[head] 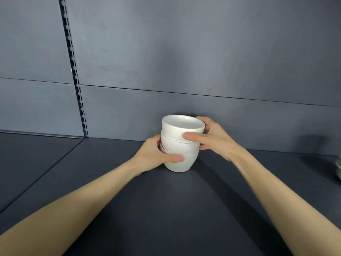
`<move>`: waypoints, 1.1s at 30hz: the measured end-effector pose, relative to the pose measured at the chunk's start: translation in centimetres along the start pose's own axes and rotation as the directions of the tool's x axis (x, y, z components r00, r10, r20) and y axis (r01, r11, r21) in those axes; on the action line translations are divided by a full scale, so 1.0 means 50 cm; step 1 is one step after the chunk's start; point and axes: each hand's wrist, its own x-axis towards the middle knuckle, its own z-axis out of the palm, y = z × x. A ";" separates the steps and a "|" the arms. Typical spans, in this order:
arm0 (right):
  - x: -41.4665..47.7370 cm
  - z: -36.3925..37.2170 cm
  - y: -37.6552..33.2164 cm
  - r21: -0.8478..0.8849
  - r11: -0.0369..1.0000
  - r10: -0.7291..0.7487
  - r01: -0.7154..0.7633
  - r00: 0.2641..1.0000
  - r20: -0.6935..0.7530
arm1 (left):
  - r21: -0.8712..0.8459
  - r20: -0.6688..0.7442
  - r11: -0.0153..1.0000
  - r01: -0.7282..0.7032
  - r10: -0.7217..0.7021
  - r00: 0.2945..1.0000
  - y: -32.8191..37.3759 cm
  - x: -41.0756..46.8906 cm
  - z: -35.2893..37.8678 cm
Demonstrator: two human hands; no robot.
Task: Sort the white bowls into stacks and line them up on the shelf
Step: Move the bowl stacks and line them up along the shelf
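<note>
We are looking at a big grey back panel [184,52] filling the top half of the view, with a seam running across it low down. Below it the dark shelf [166,209] is spreading toward us, a joint line cutting across its left part. Two bare forearms are reaching in from the bottom corners and meeting near the back of the shelf.

There, close in front of the panel, we are seeing the stack of white bowls [180,145]: three nested upright, leaning slightly to the left, the bottom bowl [180,165] apparently sitting on the shelf. The left hand [156,156] is gripping low on the stack's left side, its thumb lying across the front of the bottom bowl. The right hand [212,137] is clasping the upper right side, thumb pressing on the front of the top bowl [182,126], fingers curling round the back between bowl and panel.

Off to the left, a slotted upright strip [73,71] is running down the panel to the shelf, well apart from the stack. At the far right edge, a pale dish [338,169] is only just poking into view; we cannot tell what kind it is.
</note>
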 end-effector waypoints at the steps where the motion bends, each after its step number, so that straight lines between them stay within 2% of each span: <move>1: -0.002 0.001 -0.006 -0.003 1.000 -0.010 0.010 1.000 0.002 | 0.001 -0.014 1.000 -0.003 0.003 1.000 0.006 -0.005 -0.002; 9: -0.010 0.036 -0.089 0.004 0.995 -0.099 0.099 0.994 0.040 | 0.017 -0.149 0.999 -0.044 0.046 0.988 0.064 -0.081 -0.058; 18: -0.013 0.190 -0.171 0.021 0.991 -0.138 0.136 0.978 0.158 | 0.029 -0.297 0.999 -0.020 0.027 0.955 0.068 -0.222 -0.183; 24: -0.001 0.350 -0.248 0.066 0.981 -0.192 0.182 0.959 0.207 | 0.073 -0.347 0.997 -0.010 0.035 0.937 0.061 -0.322 -0.337; 33: 0.002 0.689 -0.328 0.129 0.979 -0.188 0.160 0.951 0.247 | 0.116 -0.400 0.992 0.056 -0.005 0.917 -0.024 -0.506 -0.618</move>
